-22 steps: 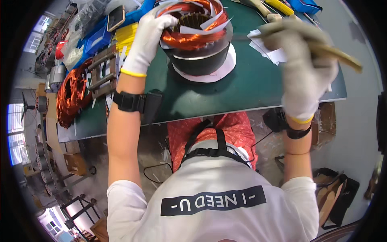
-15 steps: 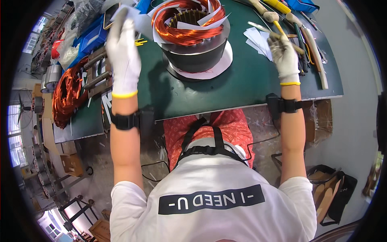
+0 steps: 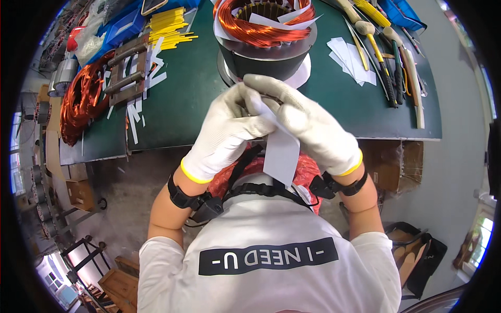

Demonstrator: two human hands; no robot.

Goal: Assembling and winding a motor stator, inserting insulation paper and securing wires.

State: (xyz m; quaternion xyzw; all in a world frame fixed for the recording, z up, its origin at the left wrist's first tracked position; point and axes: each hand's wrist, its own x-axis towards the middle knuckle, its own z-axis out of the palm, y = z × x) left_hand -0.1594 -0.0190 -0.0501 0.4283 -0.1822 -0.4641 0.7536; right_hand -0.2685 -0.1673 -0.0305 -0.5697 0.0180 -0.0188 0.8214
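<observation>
Left hand: the left hand (image 3: 224, 133), in a white knit glove, curls its fingers round the upper end of a white paper strip (image 3: 282, 151), just in front of the chest.
Right hand: the right hand (image 3: 313, 128), gloved alike, pinches the same strip from the other side; the two hands touch.
Strip handling: it looks light, thin and bendy, easy to crease, so the edges near the top seem the best hold.
Bench: a green mat (image 3: 182, 99) lies beyond the hands.
Stator: a round motor stator (image 3: 266, 36) with copper windings stands on it, with white paper slips tucked in its bore.
Loose slips: more white slips (image 3: 349, 57) lie to the right, beside long hand tools (image 3: 386, 57).
Blue bin: a blue bin (image 3: 122, 28) stands at far left; its contents are unclear.
Yellow sleeves: a bundle of yellow sleeves (image 3: 167, 26) lies beside the bin.
</observation>
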